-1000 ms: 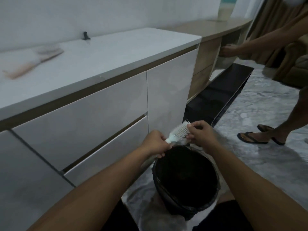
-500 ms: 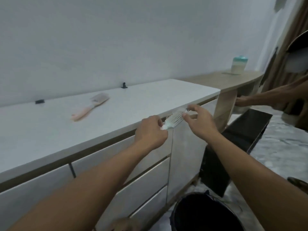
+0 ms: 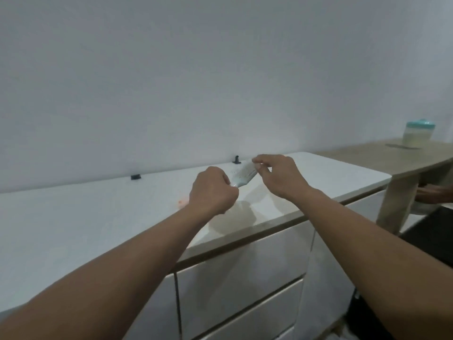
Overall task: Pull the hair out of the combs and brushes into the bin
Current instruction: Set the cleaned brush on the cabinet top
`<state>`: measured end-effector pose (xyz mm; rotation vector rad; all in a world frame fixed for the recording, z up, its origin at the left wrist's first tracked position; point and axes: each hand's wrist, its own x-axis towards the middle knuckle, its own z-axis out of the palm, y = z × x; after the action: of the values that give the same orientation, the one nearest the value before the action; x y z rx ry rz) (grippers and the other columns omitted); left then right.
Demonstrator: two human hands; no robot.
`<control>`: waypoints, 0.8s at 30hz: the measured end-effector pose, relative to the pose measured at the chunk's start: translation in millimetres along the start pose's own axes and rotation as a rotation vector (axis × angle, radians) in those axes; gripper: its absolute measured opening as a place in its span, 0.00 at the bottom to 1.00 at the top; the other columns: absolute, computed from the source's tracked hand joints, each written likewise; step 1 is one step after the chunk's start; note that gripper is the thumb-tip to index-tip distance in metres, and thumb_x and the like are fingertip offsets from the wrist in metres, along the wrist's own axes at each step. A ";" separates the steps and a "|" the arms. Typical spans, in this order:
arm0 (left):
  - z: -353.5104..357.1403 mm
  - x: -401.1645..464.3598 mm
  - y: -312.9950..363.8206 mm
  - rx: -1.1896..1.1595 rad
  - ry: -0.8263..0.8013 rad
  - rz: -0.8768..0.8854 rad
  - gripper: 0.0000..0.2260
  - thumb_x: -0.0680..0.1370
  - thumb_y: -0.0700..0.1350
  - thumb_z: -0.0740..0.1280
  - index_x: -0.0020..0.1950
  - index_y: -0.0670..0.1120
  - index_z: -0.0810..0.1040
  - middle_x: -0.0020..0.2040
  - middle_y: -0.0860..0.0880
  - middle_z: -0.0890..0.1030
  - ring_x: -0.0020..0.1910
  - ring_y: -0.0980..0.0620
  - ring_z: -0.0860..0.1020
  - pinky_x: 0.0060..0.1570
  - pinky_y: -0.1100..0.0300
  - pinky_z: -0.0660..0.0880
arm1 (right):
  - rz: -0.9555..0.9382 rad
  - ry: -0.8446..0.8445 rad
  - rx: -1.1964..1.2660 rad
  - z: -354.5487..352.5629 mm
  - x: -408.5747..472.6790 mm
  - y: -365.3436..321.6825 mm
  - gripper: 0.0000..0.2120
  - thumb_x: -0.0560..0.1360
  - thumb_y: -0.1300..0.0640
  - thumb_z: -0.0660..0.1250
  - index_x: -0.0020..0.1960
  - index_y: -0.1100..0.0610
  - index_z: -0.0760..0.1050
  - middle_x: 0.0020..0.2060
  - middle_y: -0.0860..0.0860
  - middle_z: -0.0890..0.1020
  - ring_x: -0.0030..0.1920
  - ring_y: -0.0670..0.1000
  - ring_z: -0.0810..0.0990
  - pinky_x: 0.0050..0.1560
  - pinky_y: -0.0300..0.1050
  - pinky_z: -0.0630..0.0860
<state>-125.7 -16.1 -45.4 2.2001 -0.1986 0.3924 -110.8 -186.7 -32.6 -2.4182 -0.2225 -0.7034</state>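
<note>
White hairbrush (image 3: 244, 174): held above white counter (image 3: 73, 217), ctr of view. Left hand (image 3: 212, 192) fisted round handle; right hand (image 3: 278, 176) pinching at far end of brush head. Teal-lidded jar (image 3: 418, 133): far right, on wooden shelf (image 3: 382, 158). Bin: out of view.

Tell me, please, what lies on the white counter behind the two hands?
Behind the hands, the white counter carries two small dark fittings by the wall. The left hand hides all but a pinkish sliver.
</note>
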 end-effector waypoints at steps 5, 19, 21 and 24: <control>-31.8 21.5 -30.1 0.165 0.082 -0.043 0.03 0.67 0.41 0.67 0.35 0.43 0.79 0.35 0.48 0.82 0.37 0.46 0.81 0.34 0.58 0.73 | -0.096 -0.214 -0.067 30.0 18.0 -28.9 0.19 0.81 0.59 0.56 0.71 0.55 0.68 0.69 0.50 0.72 0.69 0.53 0.69 0.65 0.38 0.62; -81.2 70.5 -104.5 0.174 0.167 -0.157 0.04 0.68 0.38 0.68 0.33 0.43 0.77 0.32 0.48 0.78 0.33 0.46 0.76 0.30 0.62 0.67 | -0.223 -0.453 -0.356 108.1 73.0 -81.6 0.31 0.74 0.67 0.54 0.75 0.52 0.58 0.71 0.53 0.68 0.71 0.56 0.64 0.68 0.54 0.65; -82.9 77.0 -113.8 0.199 0.168 -0.177 0.03 0.67 0.38 0.68 0.34 0.44 0.77 0.33 0.47 0.77 0.33 0.46 0.75 0.31 0.62 0.67 | -0.223 -0.471 -0.439 117.1 81.0 -86.7 0.30 0.74 0.67 0.53 0.74 0.51 0.60 0.68 0.55 0.70 0.70 0.57 0.64 0.67 0.55 0.63; -82.3 85.3 -126.6 0.228 0.159 -0.208 0.03 0.68 0.39 0.68 0.34 0.44 0.77 0.33 0.46 0.78 0.33 0.46 0.75 0.30 0.62 0.67 | -0.240 -0.513 -0.501 129.8 91.6 -91.3 0.28 0.74 0.67 0.53 0.72 0.51 0.64 0.67 0.53 0.71 0.69 0.56 0.65 0.67 0.56 0.61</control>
<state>-27.8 126.0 -62.4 2.3707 0.1682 0.4906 -5.7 -36.8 -25.3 -3.0611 -0.6120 -0.2322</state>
